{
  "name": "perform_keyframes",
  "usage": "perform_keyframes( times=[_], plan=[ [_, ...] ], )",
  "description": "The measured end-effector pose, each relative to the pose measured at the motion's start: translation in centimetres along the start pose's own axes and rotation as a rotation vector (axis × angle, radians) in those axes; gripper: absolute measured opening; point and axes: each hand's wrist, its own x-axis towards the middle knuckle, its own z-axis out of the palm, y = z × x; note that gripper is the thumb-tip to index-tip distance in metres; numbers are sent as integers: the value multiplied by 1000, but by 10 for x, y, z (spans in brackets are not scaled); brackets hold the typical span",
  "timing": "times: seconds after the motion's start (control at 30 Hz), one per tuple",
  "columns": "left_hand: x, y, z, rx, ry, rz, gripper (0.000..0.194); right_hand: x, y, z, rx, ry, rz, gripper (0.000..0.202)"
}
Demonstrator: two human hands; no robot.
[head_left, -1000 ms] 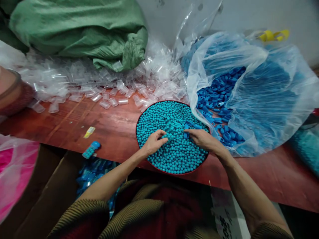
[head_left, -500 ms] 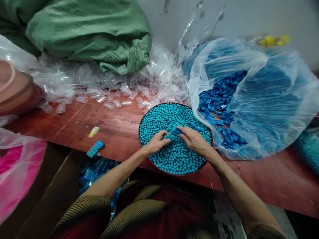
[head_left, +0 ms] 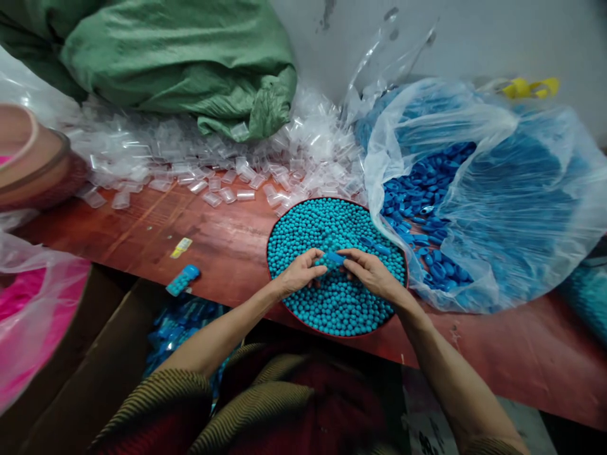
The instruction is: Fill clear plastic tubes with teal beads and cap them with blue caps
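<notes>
Over a round red-rimmed tray [head_left: 268,268] full of small turquoise balls [head_left: 346,309], my two hands meet. My left hand [head_left: 302,272] pinches a small clear plastic container [head_left: 325,260] with turquoise balls in it, partly hidden by the fingers. A blue plastic cap [head_left: 336,258] is in the fingertips of my right hand [head_left: 367,268], up against the container's open end. A few more blue caps [head_left: 377,246] lie on the balls at the tray's right side. One filled container with a blue cap [head_left: 183,280] lies on the table's front edge, to the left.
Clear empty containers [head_left: 227,194] are heaped along the back of the red table [head_left: 218,234], under a green sack [head_left: 190,57]. On the right a translucent bag [head_left: 521,208] spills blue caps [head_left: 422,196]. Capped containers [head_left: 183,332] fill a space below the edge; a pink-filled bag [head_left: 42,316] stands left.
My right hand has brought the blue cap leftward and level against the container in my left hand. The whole view has shifted slightly.
</notes>
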Motion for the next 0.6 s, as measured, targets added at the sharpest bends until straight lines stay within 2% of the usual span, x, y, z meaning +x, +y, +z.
perform_keyframes(
  times=[0.07,0.13,0.27,0.43,0.6],
  plan=[
    [-1,0,1,3,1,10,36,0,-2,7,19,53,-26,37],
    [-2,-1,0,-6,11,21,36,-2,-5,7,-56,84,-57,34],
    [-2,-1,-2,-93,20,16,39,-10,-7,-7,-180,38,-47,29],
    [0,1,-7,-422,-164,-82,50,-11,-3,-11,69,57,60,34],
    [1,2,-7,-602,-271,-126,46,-7,10,-1,156,168,44,37]
  ],
)
